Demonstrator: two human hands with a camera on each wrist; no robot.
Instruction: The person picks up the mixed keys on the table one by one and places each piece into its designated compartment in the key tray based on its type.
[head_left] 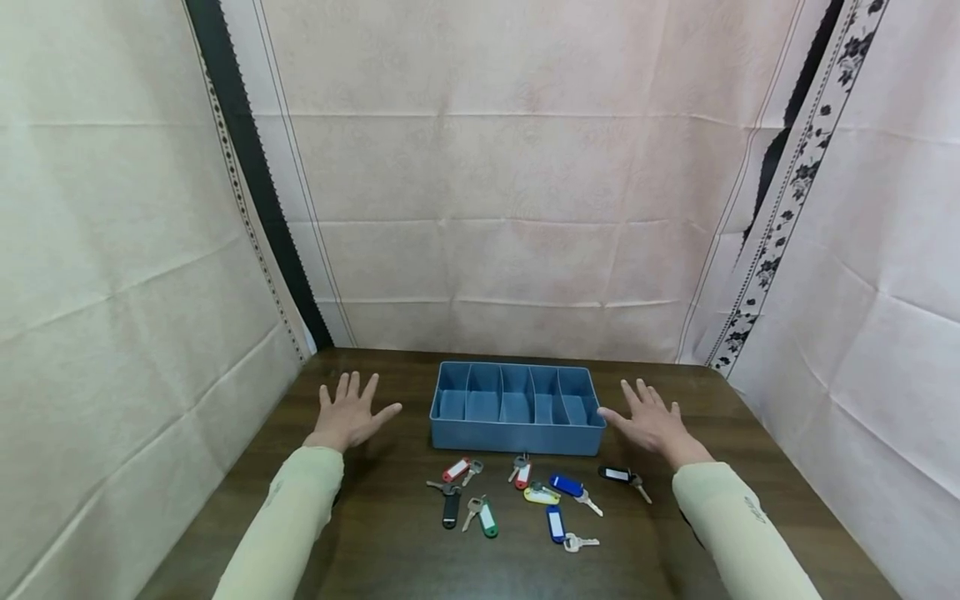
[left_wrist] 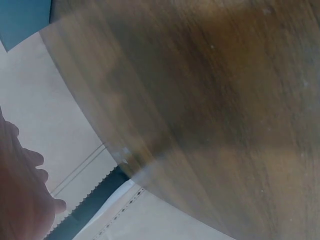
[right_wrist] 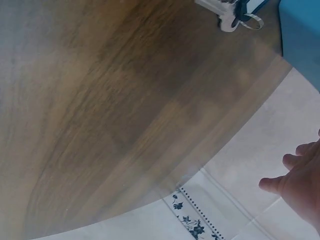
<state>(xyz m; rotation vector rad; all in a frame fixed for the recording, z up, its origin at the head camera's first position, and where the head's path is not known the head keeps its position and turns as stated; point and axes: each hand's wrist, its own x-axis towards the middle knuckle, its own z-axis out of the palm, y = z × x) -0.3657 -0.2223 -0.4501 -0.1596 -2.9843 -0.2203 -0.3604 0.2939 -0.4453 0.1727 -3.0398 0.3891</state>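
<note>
hand on the left point(head_left: 351, 417): fingers spread, holding nothing, well apart from the other one
left black-tagged key point(head_left: 450, 510): on the brown table point(head_left: 390, 542); prob light, stiff plastic, pinch the tag's long edges; tag runs near-to-far, blade points left
left red-tagged key point(head_left: 456, 469): same feel i'd guess; tag slants toward far right, blade aims nearside
green-tagged key point(head_left: 487, 520): maybe slippery, grab tag not thin metal; near-to-far, blade tip nearside
blue tray point(head_left: 517, 437): far part of the table, five compartments; likely light, rigid, could crack if dropped, so hold both short ends; long axis left-right
right red-tagged key point(head_left: 522, 476): just in front of the tray, near-to-far, blade nearside
yellow-tagged key point(head_left: 542, 496): tag roughly left-right, blade direction hard to tell
lower blue-tagged key point(head_left: 556, 525): tag near-to-far, blade right
upper blue-tagged key point(head_left: 566, 484): slants near-right, blade likewise
right black-tagged key point(head_left: 615, 474): tag roughly left-right, blade near-right
hand on the right point(head_left: 654, 425): fingers spread, nothing held; thumb by the tray's right end, can't tell if touching
</note>
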